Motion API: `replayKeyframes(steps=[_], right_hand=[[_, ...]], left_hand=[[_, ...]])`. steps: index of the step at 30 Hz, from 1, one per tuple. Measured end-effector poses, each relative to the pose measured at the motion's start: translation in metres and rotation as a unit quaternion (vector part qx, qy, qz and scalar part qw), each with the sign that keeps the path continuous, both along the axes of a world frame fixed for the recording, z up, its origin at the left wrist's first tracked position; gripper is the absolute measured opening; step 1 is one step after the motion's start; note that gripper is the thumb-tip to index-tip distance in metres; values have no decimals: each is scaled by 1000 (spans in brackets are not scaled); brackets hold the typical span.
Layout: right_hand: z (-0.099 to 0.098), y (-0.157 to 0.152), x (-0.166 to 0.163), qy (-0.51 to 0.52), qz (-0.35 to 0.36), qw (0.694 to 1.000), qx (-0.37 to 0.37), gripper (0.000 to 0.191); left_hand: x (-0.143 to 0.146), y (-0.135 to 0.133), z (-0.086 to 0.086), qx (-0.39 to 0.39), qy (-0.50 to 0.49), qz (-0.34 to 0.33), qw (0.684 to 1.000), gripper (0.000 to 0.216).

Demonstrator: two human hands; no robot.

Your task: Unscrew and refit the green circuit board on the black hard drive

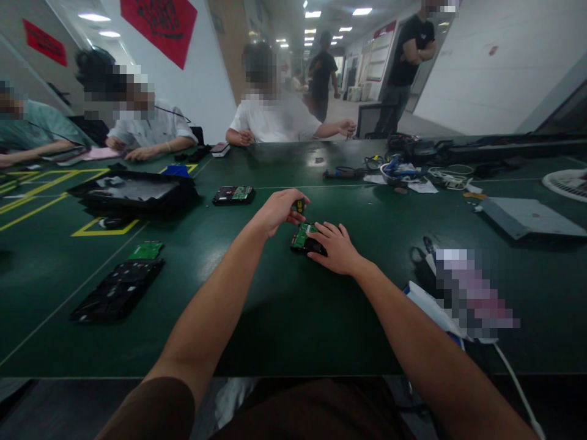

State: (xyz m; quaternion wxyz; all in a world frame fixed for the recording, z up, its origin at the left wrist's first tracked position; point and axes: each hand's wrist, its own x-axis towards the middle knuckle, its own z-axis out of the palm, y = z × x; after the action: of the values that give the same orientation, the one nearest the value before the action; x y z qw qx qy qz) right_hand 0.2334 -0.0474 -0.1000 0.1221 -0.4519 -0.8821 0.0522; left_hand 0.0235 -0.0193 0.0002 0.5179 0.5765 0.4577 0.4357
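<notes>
The drive (300, 238) lies on the table (284, 342), just nearside of the left hand (284, 211), its grip narrow around 1 tool (300, 206); the right hand (337, 247), spread wide, covers the drive's right side.

left hand (283, 211): wrist bent, fingers (296, 217) curled | right hand (338, 249): palm down, fingers spread | forearms (215, 293): extended forward

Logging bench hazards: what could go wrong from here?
1. The left hand holds a black-and-yellow tool close to the drive's exposed green board; a slip might scratch it.
2. The right hand is spread bare on the drive, so the tool could catch a finger.
3. Bare fingers near exposed electronics might pass on static; I see no glove on either hand.
</notes>
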Motion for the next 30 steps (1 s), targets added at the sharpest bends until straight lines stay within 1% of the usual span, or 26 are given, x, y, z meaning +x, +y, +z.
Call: replayKeyframes(steps=[4, 9, 12, 14, 17, 25, 28, 30], right_hand=[[-1, 1, 0, 1, 2, 1000, 2, 62], [-3, 1, 0, 3, 2, 1000, 8, 62], [-3, 1, 0, 3, 0, 1000, 6, 62], [-2, 1, 0, 2, -1, 1000, 3, 62], [-1, 1, -1, 2, 0, 1000, -2, 62], [-1, 0, 0, 5, 2, 1000, 3, 62], [0, 0, 0, 5, 2, 1000, 5, 62], [0, -1, 0, 3, 2, 1000, 5, 62]], left_hand=[[0, 0, 1, 1, 7, 2, 1000, 26], [-1, 1, 1, -12, -18, 21, 1000, 28], [1, 1, 0, 9, 4, 45, 999, 28], [3, 1, 0, 26, 21, 51, 998, 28], [4, 0, 0, 32, 23, 38, 999, 28], [-1, 0, 2, 5, 22, 30, 999, 32], [-1, 0, 2, -7, 5, 24, 1000, 30], [-1, 0, 2, -29, -19, 15, 999, 29]])
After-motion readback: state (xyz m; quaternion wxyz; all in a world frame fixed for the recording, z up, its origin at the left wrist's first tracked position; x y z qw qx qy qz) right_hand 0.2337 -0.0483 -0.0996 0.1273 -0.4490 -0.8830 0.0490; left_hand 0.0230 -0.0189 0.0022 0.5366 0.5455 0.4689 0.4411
